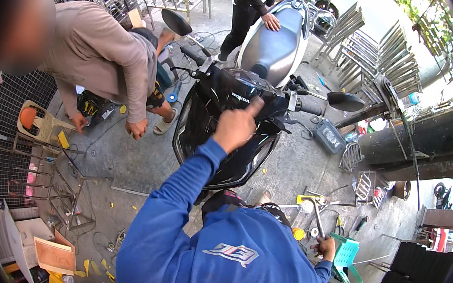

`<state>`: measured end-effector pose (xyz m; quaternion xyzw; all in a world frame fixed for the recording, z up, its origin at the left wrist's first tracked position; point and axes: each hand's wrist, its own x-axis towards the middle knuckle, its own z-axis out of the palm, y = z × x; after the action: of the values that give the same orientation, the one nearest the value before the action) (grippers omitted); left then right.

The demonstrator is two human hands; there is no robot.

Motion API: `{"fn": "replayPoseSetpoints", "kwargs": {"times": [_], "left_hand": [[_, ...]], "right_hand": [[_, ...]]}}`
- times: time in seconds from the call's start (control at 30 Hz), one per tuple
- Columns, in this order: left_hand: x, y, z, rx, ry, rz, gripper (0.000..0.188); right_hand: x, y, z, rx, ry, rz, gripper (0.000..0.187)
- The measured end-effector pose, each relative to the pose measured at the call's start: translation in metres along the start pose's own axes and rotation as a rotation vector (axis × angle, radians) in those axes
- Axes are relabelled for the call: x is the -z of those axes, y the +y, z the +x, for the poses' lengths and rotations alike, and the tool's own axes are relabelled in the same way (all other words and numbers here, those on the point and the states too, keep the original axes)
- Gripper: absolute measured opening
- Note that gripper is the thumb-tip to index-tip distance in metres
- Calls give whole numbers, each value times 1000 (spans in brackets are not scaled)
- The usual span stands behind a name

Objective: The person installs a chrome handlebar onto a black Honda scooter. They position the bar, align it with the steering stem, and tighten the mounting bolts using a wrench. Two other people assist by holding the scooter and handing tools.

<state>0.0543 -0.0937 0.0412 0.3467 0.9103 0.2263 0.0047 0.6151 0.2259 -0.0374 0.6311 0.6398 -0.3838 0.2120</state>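
My left hand (236, 129) is raised over the front of a black scooter (218, 165), its index finger stretched toward the front panel below the handlebar and the other fingers folded. Whether the fingertip touches the panel I cannot tell. Low on the right, my right hand (327, 247) is closed around the near end of what looks like a grey metal bar (317, 218). The scooter's silver-grey seat (273, 41) points away from me. Its left mirror (176, 23) and right mirror (345, 101) stand out to the sides.
At left a person in a grey-brown top (101, 45) bends down. Another in black (245, 16) rests a hand on the seat. A teal plastic chair (345, 253) is near my right hand. Metal frames (74, 194), a beige chair (41, 122), cables and yellow scraps surround the scooter.
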Motion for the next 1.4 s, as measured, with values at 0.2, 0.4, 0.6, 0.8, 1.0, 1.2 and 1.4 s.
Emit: {"fn": "replayPoseSetpoints", "kwargs": {"times": [0.2, 0.4, 0.6, 0.8, 1.0, 1.2, 1.4], "left_hand": [[-101, 111, -108, -239, -449, -401, 48], [-267, 131, -162, -118, -948, -530, 37], [-335, 156, -170, -178, -1198, -646, 42], [-329, 208, -156, -200, -1485, -422, 58], [-330, 216, -148, -215, -1508, -484, 50], [-370, 203, -175, -226, -1503, -646, 46], [-404, 146, -205, 255, -964, -691, 37]], "right_hand": [[-15, 27, 61, -13, -151, 216, 35], [-8, 38, 158, -105, -319, -460, 44], [17, 104, 238, -150, -801, -770, 49], [55, 185, 270, -350, -608, -369, 50], [60, 204, 288, -145, -380, -625, 45], [9, 244, 219, -200, -245, -556, 75], [-80, 344, 160, 11, -461, -558, 45]]}}
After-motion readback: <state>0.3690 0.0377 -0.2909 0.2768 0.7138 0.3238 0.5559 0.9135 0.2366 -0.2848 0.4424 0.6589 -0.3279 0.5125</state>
